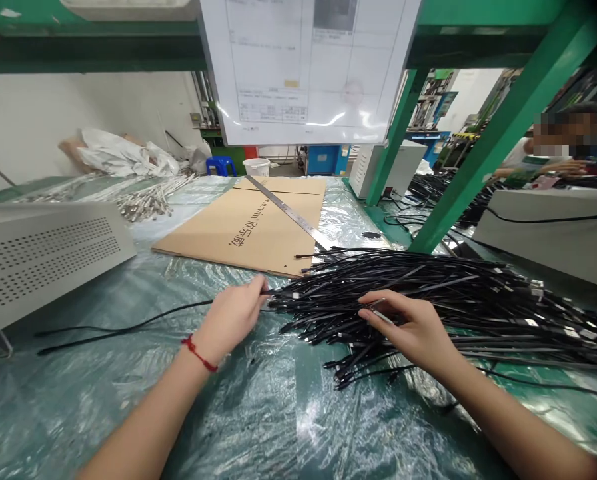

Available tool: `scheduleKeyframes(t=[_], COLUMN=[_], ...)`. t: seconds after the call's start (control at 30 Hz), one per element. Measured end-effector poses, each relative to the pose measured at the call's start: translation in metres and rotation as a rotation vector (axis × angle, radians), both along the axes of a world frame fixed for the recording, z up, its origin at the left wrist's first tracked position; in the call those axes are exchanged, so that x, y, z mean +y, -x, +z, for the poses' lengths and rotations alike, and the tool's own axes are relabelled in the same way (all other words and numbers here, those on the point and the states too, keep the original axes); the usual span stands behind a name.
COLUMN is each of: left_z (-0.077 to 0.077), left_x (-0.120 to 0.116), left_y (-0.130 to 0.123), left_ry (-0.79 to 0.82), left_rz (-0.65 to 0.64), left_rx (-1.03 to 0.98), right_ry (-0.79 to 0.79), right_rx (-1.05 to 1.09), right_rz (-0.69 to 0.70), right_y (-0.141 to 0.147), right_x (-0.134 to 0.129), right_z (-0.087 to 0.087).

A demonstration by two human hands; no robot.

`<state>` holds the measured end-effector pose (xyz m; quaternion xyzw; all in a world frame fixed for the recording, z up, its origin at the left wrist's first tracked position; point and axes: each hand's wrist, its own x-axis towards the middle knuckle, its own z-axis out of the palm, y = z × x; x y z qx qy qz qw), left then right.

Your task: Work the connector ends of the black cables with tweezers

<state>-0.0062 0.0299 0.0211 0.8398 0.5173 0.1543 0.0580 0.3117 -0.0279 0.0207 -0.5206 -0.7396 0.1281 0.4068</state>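
A large heap of black cables [443, 283] with small connectors at their ends spreads over the right half of the plastic-covered table. At the heap's left end, my left hand [233, 313], with a red string bracelet at the wrist, is closed on a black cable [173, 311]. Two dark cable lengths trail leftward from behind that hand onto the plastic. My right hand [416, 327] is over the front of the heap, thumb and fingers curled around a small, thin silvery piece [382, 315]. Its exact kind cannot be made out.
Behind the heap lie a flat cardboard sheet [238, 227] and a steel ruler [288, 212]. A perforated grey box [53, 260] stands left, with a bundle of pale cables [146, 199] beyond. A green post [498, 133] slants at right; a co-worker [538, 160] is behind it.
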Motion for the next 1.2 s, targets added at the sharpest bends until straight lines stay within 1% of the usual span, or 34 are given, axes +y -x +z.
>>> scheduleKeyframes(t=[0.07,0.17,0.23,0.3,0.37,0.47,0.63,0.7,0.73,0.8,0.87,0.93,1.03,1.1,1.2], left_z=[0.005,0.004,0.000,-0.004,-0.006,-0.006,-0.006,-0.006,-0.006,-0.006,-0.005,-0.005,-0.006,-0.007,-0.008], left_x=[-0.020,-0.052,-0.067,-0.075,-0.078,-0.080,-0.086,-0.088,-0.088,-0.089,-0.090,-0.090,-0.090,-0.090,-0.091], left_y=[-0.020,-0.047,-0.059,-0.064,-0.065,-0.065,-0.069,-0.071,-0.072,-0.072,-0.072,-0.072,-0.072,-0.072,-0.072], left_ry=[-0.021,-0.019,-0.076,-0.157,-0.211,-0.239,-0.233,-0.250,-0.251,-0.241,-0.224,-0.212,-0.192,-0.180,-0.163], left_rz=[-0.059,-0.244,-0.368,-0.429,-0.441,-0.427,-0.266,-0.237,-0.233,-0.236,-0.246,-0.255,-0.277,-0.290,-0.309], left_rx=[-0.055,-0.127,-0.189,-0.251,-0.284,-0.286,-0.288,-0.309,-0.327,-0.371,-0.410,-0.438,-0.444,-0.433,-0.414], right_ry=[0.065,0.213,0.300,0.318,0.271,0.182,0.081,0.057,0.073,0.158,0.264,0.323,0.324,0.323,0.328], right_rx=[0.044,0.221,0.319,0.313,0.249,0.160,0.159,0.164,0.173,0.230,0.339,0.456,0.569,0.598,0.526], right_rz=[0.013,0.044,0.138,0.270,0.346,0.341,0.313,0.296,0.286,0.277,0.283,0.279,0.207,0.146,0.122], right_y=[0.004,0.010,0.013,0.016,0.018,0.021,0.021,0.022,0.022,0.023,0.022,0.021,0.020,0.020,0.022], right_x=[-0.003,-0.009,-0.012,-0.015,-0.016,-0.018,-0.024,-0.025,-0.026,-0.025,-0.024,-0.022,-0.023,-0.025,-0.029], right_z=[-0.001,0.000,0.001,0.002,0.001,-0.004,-0.011,-0.010,-0.009,-0.008,-0.006,-0.005,-0.001,0.003,0.008])
